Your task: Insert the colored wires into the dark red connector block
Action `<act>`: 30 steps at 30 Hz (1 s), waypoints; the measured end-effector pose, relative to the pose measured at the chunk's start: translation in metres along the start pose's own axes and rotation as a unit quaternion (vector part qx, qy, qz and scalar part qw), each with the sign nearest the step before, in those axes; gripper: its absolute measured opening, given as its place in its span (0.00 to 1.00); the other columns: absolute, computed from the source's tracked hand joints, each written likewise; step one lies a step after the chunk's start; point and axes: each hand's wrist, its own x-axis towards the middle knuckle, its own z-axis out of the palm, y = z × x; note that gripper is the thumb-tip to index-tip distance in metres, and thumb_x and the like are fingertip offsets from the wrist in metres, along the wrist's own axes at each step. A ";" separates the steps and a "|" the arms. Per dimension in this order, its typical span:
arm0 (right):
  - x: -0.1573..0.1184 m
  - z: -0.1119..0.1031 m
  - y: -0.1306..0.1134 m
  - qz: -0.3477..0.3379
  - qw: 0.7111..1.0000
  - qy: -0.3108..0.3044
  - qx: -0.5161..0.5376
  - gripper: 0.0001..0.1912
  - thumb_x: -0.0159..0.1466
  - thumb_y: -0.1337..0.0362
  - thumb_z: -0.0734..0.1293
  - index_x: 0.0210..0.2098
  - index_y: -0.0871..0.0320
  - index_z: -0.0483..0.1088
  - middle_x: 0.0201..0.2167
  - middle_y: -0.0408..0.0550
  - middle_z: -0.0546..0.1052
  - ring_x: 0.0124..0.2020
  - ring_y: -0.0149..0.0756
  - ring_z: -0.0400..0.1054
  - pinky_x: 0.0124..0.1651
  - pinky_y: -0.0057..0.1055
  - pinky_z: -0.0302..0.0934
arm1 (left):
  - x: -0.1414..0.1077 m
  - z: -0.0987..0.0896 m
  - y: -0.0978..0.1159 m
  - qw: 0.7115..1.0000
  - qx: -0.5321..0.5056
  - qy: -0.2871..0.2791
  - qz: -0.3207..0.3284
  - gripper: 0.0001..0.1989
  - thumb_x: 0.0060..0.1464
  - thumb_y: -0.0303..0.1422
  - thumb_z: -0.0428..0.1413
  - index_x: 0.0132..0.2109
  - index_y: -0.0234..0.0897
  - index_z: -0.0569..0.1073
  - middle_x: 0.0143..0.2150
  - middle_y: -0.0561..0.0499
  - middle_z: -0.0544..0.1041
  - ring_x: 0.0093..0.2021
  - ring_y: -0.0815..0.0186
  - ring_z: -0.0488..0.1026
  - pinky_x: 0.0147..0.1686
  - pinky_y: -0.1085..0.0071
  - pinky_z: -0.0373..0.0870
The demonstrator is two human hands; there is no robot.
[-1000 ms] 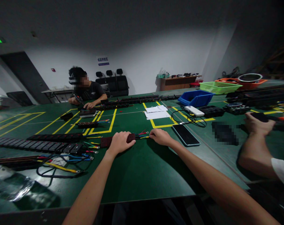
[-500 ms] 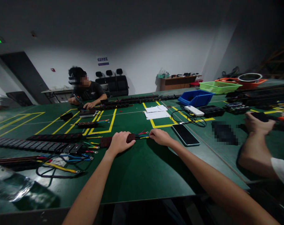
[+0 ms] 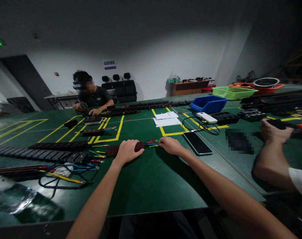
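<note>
At the near middle of the green table (image 3: 141,196), one dark red-brown strip (image 3: 112,151), block-like and pitted with small holes, is covered and gripped by the left hand (image 3: 127,151), its thumb laid along the near side. From the strip's right end, wires (image 3: 149,144) in four colours are fanned out: red, green, blue and yellow, sheathed in smooth insulation. The tip of the yellow one is pinched between the closed fingertips of the right hand (image 3: 170,145); the exact contact is partly hidden by the fingers.

Just right of that hand, one flat phone (image 3: 197,143) with rounded corners is seen. Farther off, at least two thin sheets of white paper (image 3: 167,122) are spread, and one white box (image 3: 206,118) is placed beside a looped black cable (image 3: 190,124).

To the left, one long black ribbed strip (image 3: 41,154) is laid, with one clear plastic bottle (image 3: 13,196) nearer.

On the far right, three plastic containers are set: one blue bin (image 3: 208,104), one light-green basket (image 3: 234,93) and one orange basket (image 3: 266,89).
</note>
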 end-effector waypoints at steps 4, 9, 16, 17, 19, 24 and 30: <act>0.000 0.000 0.000 0.005 1.000 0.000 -0.004 0.09 0.68 0.61 0.62 0.42 0.53 0.74 0.44 0.49 0.77 0.43 0.40 0.71 0.39 0.29 0.57 | 0.000 0.000 0.000 1.000 0.001 0.000 -0.001 0.23 0.60 0.53 0.51 0.49 0.40 0.74 0.43 0.45 0.79 0.43 0.56 0.74 0.42 0.62 0.63; 0.000 0.001 -0.001 0.013 1.000 -0.001 -0.014 0.09 0.68 0.61 0.62 0.41 0.53 0.74 0.44 0.49 0.77 0.43 0.40 0.71 0.38 0.29 0.57 | 0.000 0.001 0.000 1.000 0.006 0.004 0.004 0.23 0.60 0.53 0.51 0.49 0.39 0.74 0.42 0.46 0.79 0.43 0.56 0.74 0.41 0.62 0.63; 0.001 0.004 -0.002 0.012 1.000 -0.007 -0.025 0.11 0.69 0.61 0.60 0.43 0.54 0.74 0.45 0.51 0.77 0.43 0.42 0.72 0.38 0.30 0.58 | 0.000 0.001 0.000 1.000 0.003 -0.006 -0.006 0.24 0.60 0.53 0.51 0.51 0.40 0.74 0.44 0.45 0.79 0.44 0.55 0.74 0.43 0.62 0.63; 0.002 0.005 -0.002 0.011 1.000 -0.009 -0.026 0.11 0.69 0.61 0.60 0.43 0.54 0.73 0.45 0.51 0.77 0.43 0.42 0.72 0.38 0.30 0.58 | 0.000 0.000 0.000 1.000 0.002 -0.007 -0.005 0.24 0.60 0.53 0.51 0.51 0.40 0.74 0.44 0.45 0.79 0.44 0.55 0.74 0.43 0.62 0.63; 0.002 0.006 -0.002 0.009 1.000 -0.008 -0.026 0.11 0.69 0.61 0.60 0.44 0.54 0.73 0.45 0.52 0.77 0.42 0.42 0.73 0.38 0.30 0.58 | 0.000 0.000 0.001 1.000 0.000 -0.005 -0.004 0.24 0.60 0.53 0.51 0.50 0.40 0.74 0.44 0.45 0.79 0.44 0.55 0.74 0.43 0.62 0.63; 0.001 0.007 -0.001 0.001 1.000 -0.001 -0.022 0.11 0.70 0.61 0.60 0.44 0.54 0.72 0.45 0.51 0.77 0.41 0.42 0.73 0.36 0.30 0.57 | 0.000 -0.001 0.001 1.000 -0.003 -0.001 -0.003 0.23 0.60 0.53 0.51 0.49 0.40 0.74 0.43 0.45 0.79 0.43 0.55 0.74 0.42 0.62 0.63; 0.003 0.005 0.000 -0.004 1.000 -0.010 -0.017 0.10 0.70 0.61 0.60 0.43 0.54 0.72 0.45 0.51 0.77 0.41 0.40 0.73 0.37 0.29 0.57 | 0.001 -0.001 0.000 1.000 0.006 0.001 0.002 0.23 0.61 0.53 0.51 0.49 0.39 0.74 0.43 0.46 0.79 0.44 0.56 0.74 0.43 0.62 0.63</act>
